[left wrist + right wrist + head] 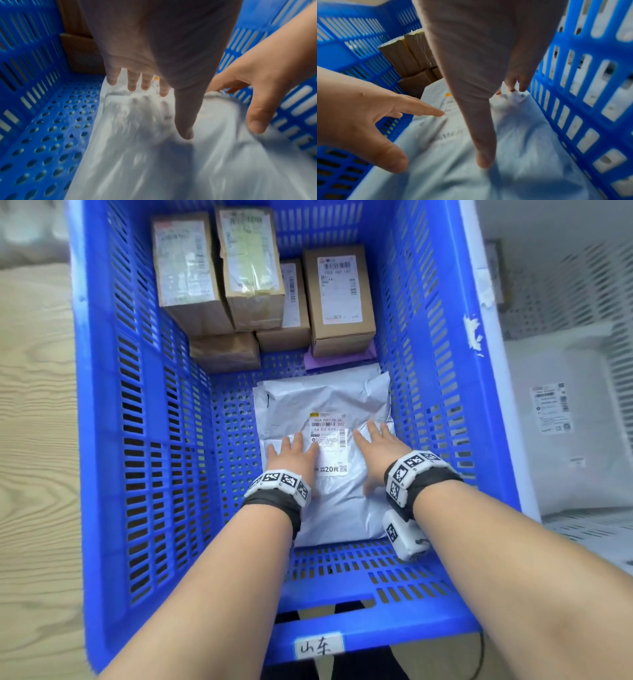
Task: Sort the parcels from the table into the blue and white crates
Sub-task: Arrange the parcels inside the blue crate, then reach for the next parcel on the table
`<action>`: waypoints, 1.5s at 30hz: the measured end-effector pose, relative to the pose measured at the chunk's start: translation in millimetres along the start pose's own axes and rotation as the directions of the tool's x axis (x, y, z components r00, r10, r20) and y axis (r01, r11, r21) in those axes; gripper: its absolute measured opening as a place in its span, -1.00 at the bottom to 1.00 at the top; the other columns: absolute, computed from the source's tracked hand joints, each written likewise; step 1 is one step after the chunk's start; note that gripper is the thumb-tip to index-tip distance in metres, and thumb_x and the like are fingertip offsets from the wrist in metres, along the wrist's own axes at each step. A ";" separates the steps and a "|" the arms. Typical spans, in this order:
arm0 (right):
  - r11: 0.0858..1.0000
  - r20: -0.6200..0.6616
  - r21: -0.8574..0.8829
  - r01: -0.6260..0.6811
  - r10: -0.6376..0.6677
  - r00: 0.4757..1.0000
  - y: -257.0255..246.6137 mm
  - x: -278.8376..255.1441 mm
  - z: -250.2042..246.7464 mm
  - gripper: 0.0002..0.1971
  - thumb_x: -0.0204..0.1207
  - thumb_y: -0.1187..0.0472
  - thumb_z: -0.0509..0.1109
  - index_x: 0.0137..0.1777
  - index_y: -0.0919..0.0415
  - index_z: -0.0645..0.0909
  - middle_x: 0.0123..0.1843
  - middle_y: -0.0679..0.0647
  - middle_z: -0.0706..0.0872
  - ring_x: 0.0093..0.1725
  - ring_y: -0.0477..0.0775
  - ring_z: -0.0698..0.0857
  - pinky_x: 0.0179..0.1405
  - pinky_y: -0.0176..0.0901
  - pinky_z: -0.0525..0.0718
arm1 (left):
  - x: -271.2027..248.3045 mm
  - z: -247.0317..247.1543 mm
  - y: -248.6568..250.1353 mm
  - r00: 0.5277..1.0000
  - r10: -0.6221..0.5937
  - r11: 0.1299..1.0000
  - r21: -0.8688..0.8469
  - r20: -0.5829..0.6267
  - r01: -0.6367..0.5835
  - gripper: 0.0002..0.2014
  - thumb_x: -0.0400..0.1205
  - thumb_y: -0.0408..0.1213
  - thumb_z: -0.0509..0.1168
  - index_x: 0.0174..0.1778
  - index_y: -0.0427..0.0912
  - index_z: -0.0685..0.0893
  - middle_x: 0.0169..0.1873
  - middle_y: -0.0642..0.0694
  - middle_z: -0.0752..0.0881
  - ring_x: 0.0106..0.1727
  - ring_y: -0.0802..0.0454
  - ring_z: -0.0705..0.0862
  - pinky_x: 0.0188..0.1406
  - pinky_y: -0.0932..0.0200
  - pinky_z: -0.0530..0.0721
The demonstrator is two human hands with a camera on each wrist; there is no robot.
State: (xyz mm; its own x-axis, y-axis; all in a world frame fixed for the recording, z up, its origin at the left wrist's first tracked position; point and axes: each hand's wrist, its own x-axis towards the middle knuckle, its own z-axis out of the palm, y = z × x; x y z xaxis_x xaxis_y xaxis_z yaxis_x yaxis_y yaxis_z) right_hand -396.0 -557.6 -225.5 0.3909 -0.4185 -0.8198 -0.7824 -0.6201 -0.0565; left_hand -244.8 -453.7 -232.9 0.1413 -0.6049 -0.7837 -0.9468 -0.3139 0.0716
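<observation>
A pale wooden tabletop (34, 405) shows along the left edge of the head view. Beside it stands a large blue crate (102, 371) with slotted walls and a perforated floor, a white handwritten label (318, 646) fixed to its near rim. In the crate's far left corner sit brown cardboard boxes (219, 268), stacked and packed close together; a further cardboard box (337, 299) stands to their right on a flat purple envelope (339, 359). In the near half of the crate floor, toward the right wall, lies a grey plastic mailer bag (325, 405) with a printed shipping label (329, 443) facing up. The left hand (291, 457) lies flat on the bag's left part, fingers straight and spread wide. The right hand (376, 450) lies flat on the bag's right part, fingers likewise extended and spread, the thumb pointing inward. Each wrist wears a black band with white marker blocks. To the right of the blue crate stands a white crate (599, 285), and inside it lies a white mailer bag (575, 422) bearing its own label.
</observation>
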 end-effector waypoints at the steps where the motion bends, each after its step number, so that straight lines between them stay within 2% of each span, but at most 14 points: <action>1: 1.000 -0.010 0.017 0.006 -0.006 1.000 -1.4 -5.1 -6.5 0.23 0.30 -0.02 0.67 0.75 0.10 -0.16 0.76 0.23 -0.22 0.74 0.33 -0.16 0.68 0.19 0.11 | -4.7 -8.5 -0.2 1.000 -0.006 1.000 -0.014 -0.018 0.006 0.04 0.49 0.04 0.50 0.73 0.02 -0.05 0.72 -0.22 -0.12 0.73 -0.25 -0.09 0.66 -0.38 -0.03; 5: 0.993 -0.145 0.107 0.049 -0.033 0.989 -9.7 -32.3 -37.6 -0.13 0.37 -0.14 0.55 0.63 0.09 0.29 0.62 0.21 0.28 0.62 0.28 0.27 0.54 0.13 0.40 | -34.2 -46.3 2.6 0.989 -0.028 1.000 -0.006 -0.148 0.028 -0.13 0.61 0.06 0.36 0.73 0.00 0.01 0.73 -0.19 -0.05 0.73 -0.22 -0.04 0.66 -0.34 -0.03; 8: 0.988 -0.224 0.138 0.072 -0.040 0.974 -17.4 -57.0 -63.0 -0.28 0.43 -0.14 0.49 0.55 0.08 0.41 0.56 0.20 0.40 0.55 0.24 0.39 0.44 0.09 0.50 | -63.6 -70.7 5.7 0.972 -0.057 0.998 0.023 -0.228 0.064 -0.22 0.64 0.06 0.32 0.71 -0.03 0.10 0.72 -0.19 0.02 0.72 -0.21 -0.02 0.66 -0.33 -0.01; 11: 0.983 -0.298 0.156 0.100 -0.050 0.953 -25.3 -86.4 -86.2 -0.30 0.46 -0.11 0.45 0.57 0.09 0.40 0.54 0.18 0.42 0.53 0.24 0.43 0.42 0.11 0.52 | -95.8 -89.7 6.7 0.950 -0.099 0.993 0.032 -0.297 0.113 -0.31 0.67 -0.04 0.28 0.68 -0.05 0.17 0.69 -0.20 0.09 0.72 -0.20 0.00 0.65 -0.34 -0.01; 14: 0.979 -0.378 0.135 0.154 -0.093 0.921 -34.1 -120.0 -108.0 -0.29 0.50 -0.12 0.43 0.61 0.09 0.35 0.54 0.15 0.43 0.55 0.23 0.41 0.43 0.12 0.51 | -133.3 -108.6 4.9 0.923 -0.130 0.986 0.049 -0.363 0.158 -0.28 0.68 -0.10 0.27 0.71 -0.06 0.09 0.71 -0.19 0.04 0.72 -0.21 -0.04 0.65 -0.34 -0.03; 17: 0.979 -0.433 0.080 0.187 -0.134 0.891 -45.4 -153.1 -126.7 -0.30 0.51 -0.12 0.42 0.61 0.08 0.34 0.52 0.13 0.43 0.55 0.19 0.40 0.44 0.12 0.50 | -168.1 -122.9 0.4 0.870 -0.152 0.982 0.031 -0.470 0.188 -0.31 0.68 -0.10 0.25 0.70 -0.06 0.12 0.70 -0.17 0.10 0.71 -0.20 0.02 0.64 -0.33 0.01; 20: 0.974 -0.493 0.025 0.225 -0.184 0.851 -60.5 -183.6 -145.2 -0.36 0.48 -0.11 0.43 0.54 0.06 0.42 0.42 0.12 0.50 0.47 0.20 0.47 0.37 0.09 0.56 | -201.7 -132.6 -7.0 0.805 -0.188 0.977 -0.024 -0.563 0.211 -0.33 0.68 -0.08 0.26 0.69 -0.05 0.15 0.70 -0.16 0.12 0.71 -0.18 0.03 0.65 -0.31 0.00; 23: 0.966 -0.517 -0.052 0.252 -0.242 0.821 -81.9 -213.6 -157.2 -0.28 0.48 -0.14 0.44 0.61 0.05 0.34 0.46 0.13 0.46 0.49 0.21 0.45 0.39 0.07 0.54 | -237.1 -134.0 -17.3 0.760 -0.232 0.970 -0.090 -0.607 0.224 -0.33 0.68 -0.10 0.27 0.70 -0.04 0.15 0.70 -0.16 0.10 0.72 -0.17 0.00 0.66 -0.31 -0.04; 29: 0.932 -0.555 -0.192 0.307 -0.361 0.750 -133.2 -260.9 -158.2 -0.19 0.46 -0.14 0.46 0.67 0.07 0.25 0.60 0.13 0.37 0.57 0.20 0.37 0.49 0.09 0.46 | -293.3 -119.3 -55.7 0.656 -0.351 0.935 -0.204 -0.669 0.291 -0.46 0.69 -0.22 0.18 0.62 -0.04 0.26 0.65 -0.15 0.18 0.69 -0.15 0.08 0.64 -0.31 0.03; 32: 0.914 -0.557 -0.242 0.326 -0.406 0.725 -166.5 -279.1 -156.9 -0.20 0.47 -0.13 0.44 0.67 0.08 0.25 0.57 0.13 0.40 0.55 0.21 0.40 0.47 0.07 0.48 | -319.5 -110.3 -84.3 0.620 -0.396 0.917 -0.257 -0.677 0.305 -0.49 0.70 -0.26 0.12 0.61 -0.02 0.27 0.64 -0.14 0.22 0.68 -0.14 0.11 0.64 -0.34 0.02; 35: 0.903 -0.558 -0.258 0.344 -0.430 0.710 -209.2 -291.5 -150.8 -0.22 0.50 -0.12 0.43 0.66 0.08 0.25 0.57 0.12 0.40 0.54 0.20 0.40 0.48 0.08 0.47 | -347.0 -92.4 -119.2 0.596 -0.435 0.899 -0.291 -0.675 0.326 -0.48 0.74 -0.28 0.06 0.66 -0.02 0.20 0.69 -0.14 0.15 0.71 -0.12 0.08 0.65 -0.33 -0.01; 39: 0.894 -0.568 -0.222 0.389 -0.443 0.694 -282.6 -299.7 -130.9 -0.26 0.54 -0.08 0.42 0.66 0.11 0.27 0.57 0.13 0.40 0.54 0.20 0.42 0.47 0.14 0.48 | -384.1 -45.6 -173.7 0.604 -0.478 0.877 -0.302 -0.638 0.374 -0.40 0.74 -0.30 0.09 0.71 -0.01 0.08 0.73 -0.12 0.03 0.74 -0.10 -0.03 0.66 -0.31 -0.07; 42: 0.891 -0.572 -0.191 0.412 -0.442 0.691 -343.4 -303.7 -104.2 -0.29 0.55 -0.05 0.42 0.65 0.10 0.29 0.57 0.09 0.41 0.54 0.17 0.44 0.47 0.10 0.49 | -411.1 1.5 -218.6 0.626 -0.504 0.863 -0.317 -0.595 0.393 -0.41 0.74 -0.32 0.08 0.71 -0.01 0.10 0.73 -0.11 0.02 0.74 -0.10 -0.04 0.66 -0.33 -0.06; 45: 0.884 -0.565 -0.176 0.434 -0.451 0.691 -404.4 -307.7 -74.6 -0.29 0.56 -0.03 0.42 0.67 0.08 0.27 0.63 0.04 0.36 0.57 0.13 0.41 0.50 0.05 0.47 | -441.2 44.8 -265.3 0.623 -0.534 0.845 -0.352 -0.572 0.401 -0.45 0.75 -0.32 0.04 0.69 0.00 0.15 0.73 -0.10 0.04 0.73 -0.09 0.00 0.66 -0.31 -0.05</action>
State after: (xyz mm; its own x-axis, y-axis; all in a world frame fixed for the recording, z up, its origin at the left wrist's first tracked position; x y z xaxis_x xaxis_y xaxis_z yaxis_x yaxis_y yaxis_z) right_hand -163.7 -227.6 92.2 0.8970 -0.3840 -0.2190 -0.4367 -0.8463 -0.3051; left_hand -68.9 -70.8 66.2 0.7590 -0.6276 -0.1733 -0.6418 -0.7660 -0.0366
